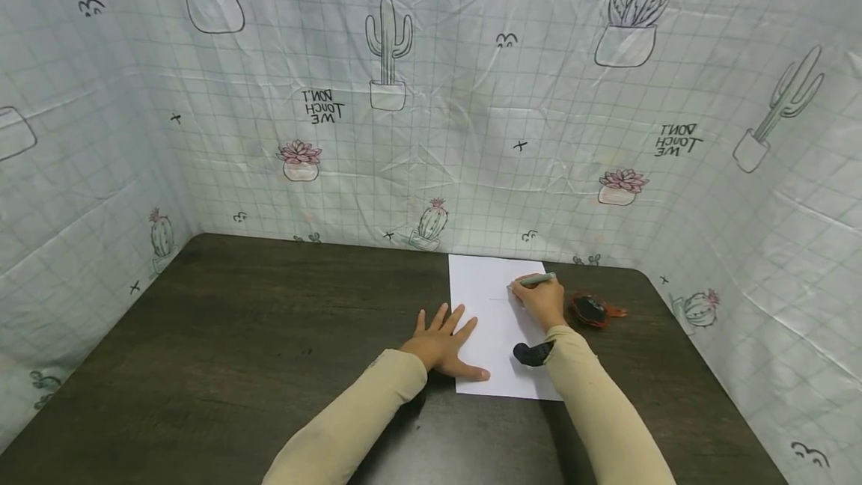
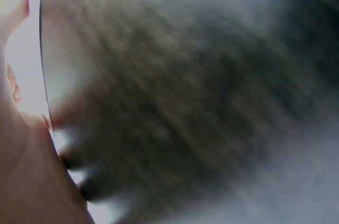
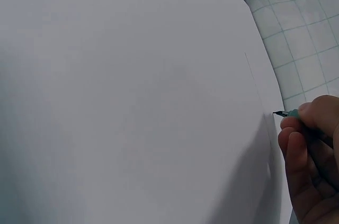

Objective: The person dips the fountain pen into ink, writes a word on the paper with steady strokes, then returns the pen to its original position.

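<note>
A white sheet of paper (image 1: 494, 335) lies on the dark table. My left hand (image 1: 441, 346) rests palm down across its left edge, fingers spread and thumb on the paper. In the left wrist view that hand (image 2: 26, 166) shows only at the left side, beside a blurred dark surface. My right hand (image 1: 544, 302) pinches a grey-green pen (image 1: 536, 280) over the upper right of the sheet. Close up in the right wrist view, the pen's dark, pointed tip (image 3: 279, 113) is right at the paper. A thin line (image 3: 254, 78) runs across the sheet near the tip.
Just right of my right hand lies a small black oval thing with an orange-brown rim (image 1: 592, 310) and a short stub. A wrinkled, cactus-printed curtain (image 1: 465, 111) encloses the table (image 1: 283, 320) at the back and both sides. A black wrist camera (image 1: 532, 354) overhangs the paper.
</note>
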The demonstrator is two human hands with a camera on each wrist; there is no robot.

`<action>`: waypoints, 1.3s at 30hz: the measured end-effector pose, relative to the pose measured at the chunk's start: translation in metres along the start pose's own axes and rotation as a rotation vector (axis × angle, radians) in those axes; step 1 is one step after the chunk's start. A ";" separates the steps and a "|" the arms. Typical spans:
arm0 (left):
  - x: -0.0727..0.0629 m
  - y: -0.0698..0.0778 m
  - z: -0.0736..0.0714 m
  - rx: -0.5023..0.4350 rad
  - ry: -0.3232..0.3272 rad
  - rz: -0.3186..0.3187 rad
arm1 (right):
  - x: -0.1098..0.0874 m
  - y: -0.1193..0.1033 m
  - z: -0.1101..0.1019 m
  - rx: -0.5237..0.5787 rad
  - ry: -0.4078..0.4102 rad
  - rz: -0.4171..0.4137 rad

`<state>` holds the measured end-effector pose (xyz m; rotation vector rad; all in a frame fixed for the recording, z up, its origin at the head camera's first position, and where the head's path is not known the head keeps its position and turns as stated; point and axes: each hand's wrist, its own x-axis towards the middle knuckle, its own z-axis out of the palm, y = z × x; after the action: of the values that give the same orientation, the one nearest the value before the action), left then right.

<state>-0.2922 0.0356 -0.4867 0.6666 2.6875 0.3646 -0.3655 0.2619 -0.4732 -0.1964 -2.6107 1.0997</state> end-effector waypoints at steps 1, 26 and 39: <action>-0.002 0.001 -0.002 -0.004 -0.002 0.000 | 0.000 0.000 0.000 -0.004 0.000 -0.003; 0.007 -0.002 0.003 -0.006 -0.002 -0.005 | -0.012 -0.003 -0.012 -0.023 -0.047 -0.047; 0.006 -0.001 0.000 0.001 -0.009 0.003 | -0.021 -0.002 -0.014 -0.075 -0.061 -0.080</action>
<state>-0.2971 0.0378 -0.4882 0.6714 2.6790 0.3601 -0.3407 0.2651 -0.4669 -0.0754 -2.6903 0.9970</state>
